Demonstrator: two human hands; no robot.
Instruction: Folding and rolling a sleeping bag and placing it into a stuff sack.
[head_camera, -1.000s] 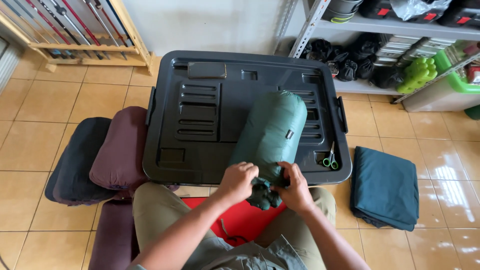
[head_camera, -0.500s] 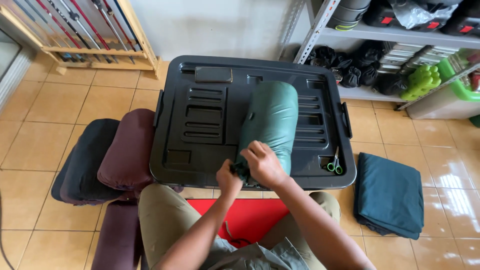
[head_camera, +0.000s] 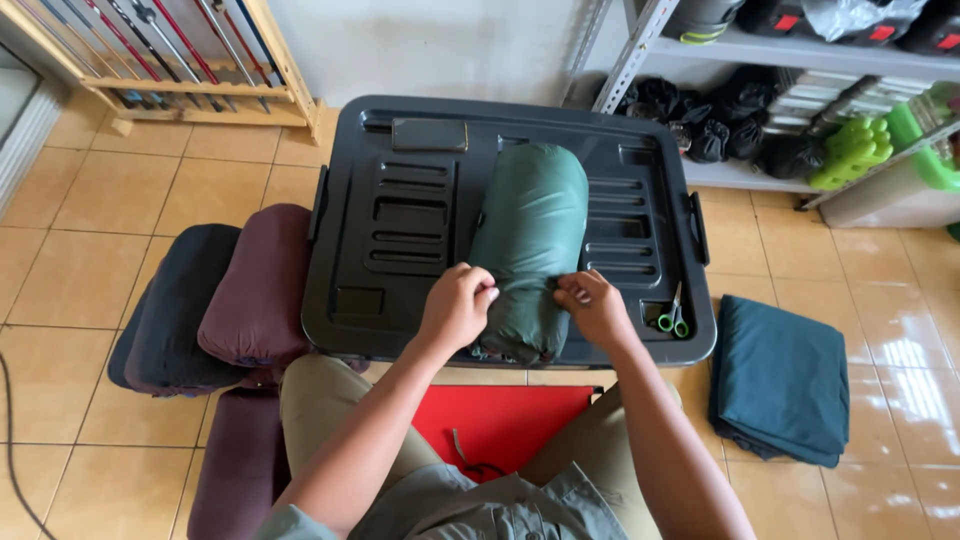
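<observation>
Right now 2 hands press on a green rolled bag (head_camera: 530, 240) that lies on a black bin lid (head_camera: 400, 215). On the bag's near end, the left hand (head_camera: 458, 304) is curled into a fist, and the right hand (head_camera: 592, 303) seems to pinch the cloth with bent fingers. Small green scissors (head_camera: 673, 318) lie on the lid, right of the bag. Left of the lid sit a maroon roll (head_camera: 258, 285) and a dark roll (head_camera: 175, 305). A folded teal cloth (head_camera: 785, 375) lies on the floor, right of the lid.

A dark flat rectangular screen (head_camera: 428, 134) (a phone, seemingly) lies on the black lid's (head_camera: 400, 320) far edge.
</observation>
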